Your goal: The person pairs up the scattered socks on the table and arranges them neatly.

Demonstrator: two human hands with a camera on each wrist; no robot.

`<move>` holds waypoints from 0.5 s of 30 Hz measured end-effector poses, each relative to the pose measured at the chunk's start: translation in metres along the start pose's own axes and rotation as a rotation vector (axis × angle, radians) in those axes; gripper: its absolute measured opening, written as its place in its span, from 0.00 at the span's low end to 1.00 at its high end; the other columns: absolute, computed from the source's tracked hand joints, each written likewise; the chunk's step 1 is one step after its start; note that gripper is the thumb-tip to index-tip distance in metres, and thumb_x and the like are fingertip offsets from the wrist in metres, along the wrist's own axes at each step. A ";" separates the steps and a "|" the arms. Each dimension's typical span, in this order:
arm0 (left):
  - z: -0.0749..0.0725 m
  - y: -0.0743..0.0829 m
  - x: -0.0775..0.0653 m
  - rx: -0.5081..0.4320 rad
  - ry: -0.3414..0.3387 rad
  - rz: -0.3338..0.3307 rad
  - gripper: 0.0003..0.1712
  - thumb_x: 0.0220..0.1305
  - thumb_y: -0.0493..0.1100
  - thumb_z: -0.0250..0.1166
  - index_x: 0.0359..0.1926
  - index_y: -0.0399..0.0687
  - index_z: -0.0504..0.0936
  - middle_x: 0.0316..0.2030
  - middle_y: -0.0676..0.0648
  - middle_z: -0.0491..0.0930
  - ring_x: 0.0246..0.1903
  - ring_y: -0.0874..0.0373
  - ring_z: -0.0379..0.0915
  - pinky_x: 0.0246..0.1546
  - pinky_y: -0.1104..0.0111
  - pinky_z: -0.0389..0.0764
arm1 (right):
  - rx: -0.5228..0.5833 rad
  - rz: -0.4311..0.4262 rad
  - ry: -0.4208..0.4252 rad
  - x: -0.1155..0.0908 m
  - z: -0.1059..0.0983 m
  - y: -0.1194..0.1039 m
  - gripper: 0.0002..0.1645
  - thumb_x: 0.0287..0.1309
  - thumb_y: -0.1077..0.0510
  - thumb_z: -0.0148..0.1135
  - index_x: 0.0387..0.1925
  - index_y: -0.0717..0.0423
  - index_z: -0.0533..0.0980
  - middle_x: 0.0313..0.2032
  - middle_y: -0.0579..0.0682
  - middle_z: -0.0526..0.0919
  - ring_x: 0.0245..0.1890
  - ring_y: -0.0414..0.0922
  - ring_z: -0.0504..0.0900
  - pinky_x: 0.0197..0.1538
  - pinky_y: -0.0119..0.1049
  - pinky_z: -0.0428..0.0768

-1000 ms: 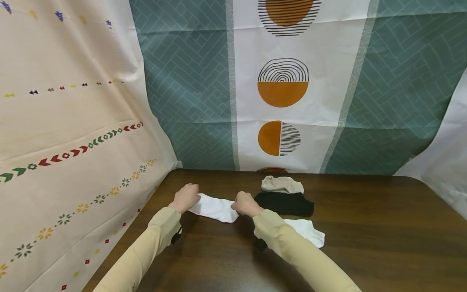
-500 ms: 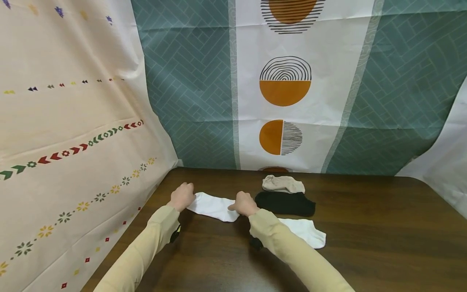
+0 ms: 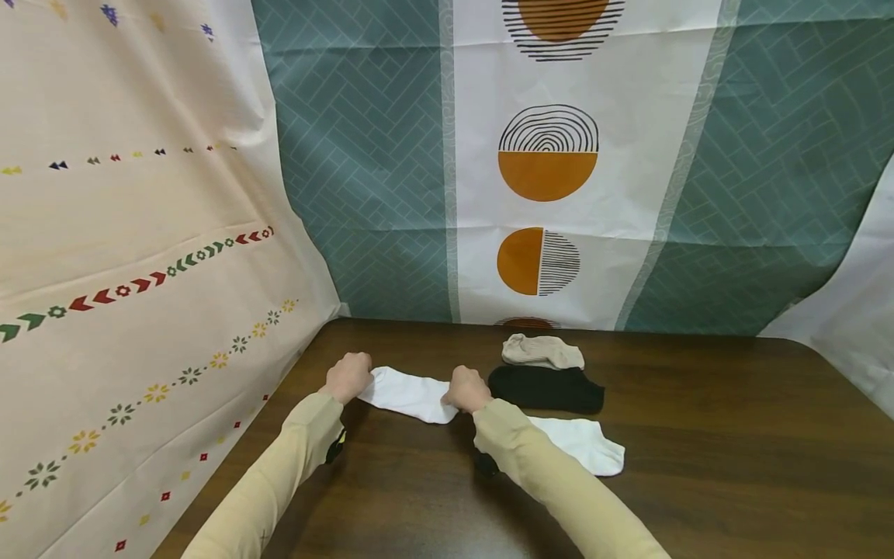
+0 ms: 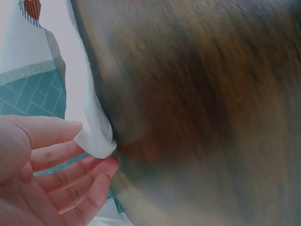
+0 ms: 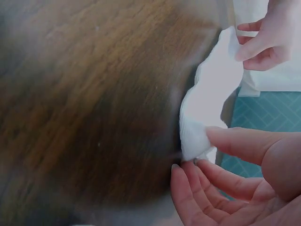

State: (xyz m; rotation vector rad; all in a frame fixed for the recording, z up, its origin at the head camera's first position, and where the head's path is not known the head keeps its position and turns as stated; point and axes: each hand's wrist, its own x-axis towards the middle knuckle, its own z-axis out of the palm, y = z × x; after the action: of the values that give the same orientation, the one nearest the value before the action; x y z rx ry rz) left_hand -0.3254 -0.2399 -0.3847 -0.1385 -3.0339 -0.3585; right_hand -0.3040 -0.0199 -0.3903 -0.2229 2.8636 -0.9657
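Observation:
A white sock [image 3: 412, 394] lies stretched sideways on the brown table, left of the middle in the head view. My left hand [image 3: 349, 377] pinches its left end; in the left wrist view the thumb [image 4: 59, 131] presses one face of the cloth and the fingers lie behind it. At the other end my right hand [image 3: 468, 388] pinches the sock between thumb and fingers, the thumb [image 5: 235, 141] on top in the right wrist view. Another white sock [image 3: 583, 445] lies partly hidden under my right forearm.
Beyond my right hand lie a black sock [image 3: 546, 389] and, farther back, a beige sock [image 3: 542, 352]. The wooden table [image 3: 712, 435] ends at a teal and white patterned cloth [image 3: 363, 194]. A cream cloth [image 3: 154, 310] hangs along the left side.
Both hands and the white sock between them have shifted slightly left. My left hand has moved a little outward at the sock's end. The other socks have stayed put.

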 end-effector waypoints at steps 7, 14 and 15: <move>0.000 0.003 -0.002 -0.024 -0.033 -0.028 0.17 0.49 0.28 0.51 0.12 0.47 0.60 0.14 0.51 0.56 0.17 0.56 0.55 0.15 0.64 0.59 | 0.025 0.023 0.006 0.002 0.005 0.001 0.10 0.39 0.69 0.67 0.14 0.62 0.73 0.13 0.52 0.72 0.09 0.43 0.69 0.14 0.33 0.68; 0.002 0.002 -0.002 -0.017 -0.015 -0.014 0.19 0.49 0.26 0.49 0.11 0.48 0.57 0.14 0.51 0.54 0.17 0.56 0.55 0.16 0.64 0.60 | 0.028 0.047 0.008 0.004 0.005 0.001 0.09 0.38 0.69 0.67 0.14 0.63 0.73 0.14 0.53 0.73 0.09 0.43 0.70 0.14 0.32 0.69; 0.002 0.002 -0.002 -0.019 -0.013 -0.011 0.19 0.49 0.26 0.49 0.11 0.48 0.56 0.14 0.51 0.54 0.17 0.55 0.55 0.16 0.64 0.60 | 0.022 0.051 0.005 0.005 0.006 0.001 0.09 0.39 0.69 0.66 0.15 0.63 0.73 0.15 0.53 0.73 0.09 0.43 0.70 0.14 0.32 0.69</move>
State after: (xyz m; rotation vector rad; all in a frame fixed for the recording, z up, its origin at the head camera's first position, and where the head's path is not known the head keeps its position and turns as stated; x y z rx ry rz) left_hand -0.3238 -0.2378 -0.3865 -0.1251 -3.0456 -0.3884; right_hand -0.3077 -0.0234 -0.3956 -0.1446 2.8463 -0.9896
